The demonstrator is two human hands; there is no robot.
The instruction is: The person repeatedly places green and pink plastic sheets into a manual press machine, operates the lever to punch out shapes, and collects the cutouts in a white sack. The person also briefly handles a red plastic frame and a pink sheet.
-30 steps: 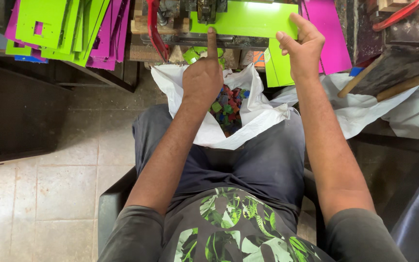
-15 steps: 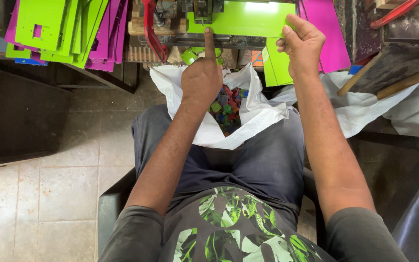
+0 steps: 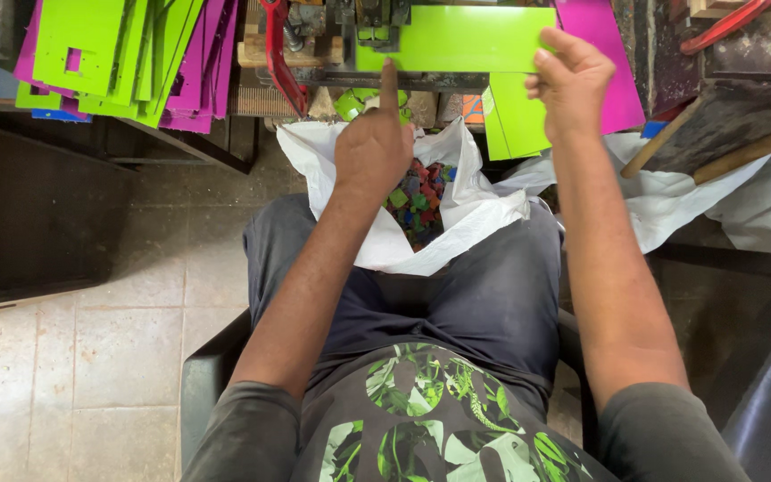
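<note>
A bright green plastic sheet (image 3: 466, 40) lies on a small metal press (image 3: 359, 27) at the top middle. My right hand (image 3: 568, 80) grips this sheet at its right edge. My left hand (image 3: 372, 147) has its index finger stretched up against the press's front edge, the other fingers curled. Below both hands, on my lap, a white sack (image 3: 457, 223) stands open and holds several small coloured plastic offcuts (image 3: 417, 201).
A stack of green and magenta sheets (image 3: 127, 54) with cut-out holes lies at the top left. More magenta sheet (image 3: 595, 45) sits behind my right hand. White sacking (image 3: 742, 201) and a wooden handle (image 3: 716, 143) lie at the right. Tiled floor (image 3: 91, 339) is at the left.
My right hand has shifted slightly left and down with the green sheet. My left hand keeps its finger at the press.
</note>
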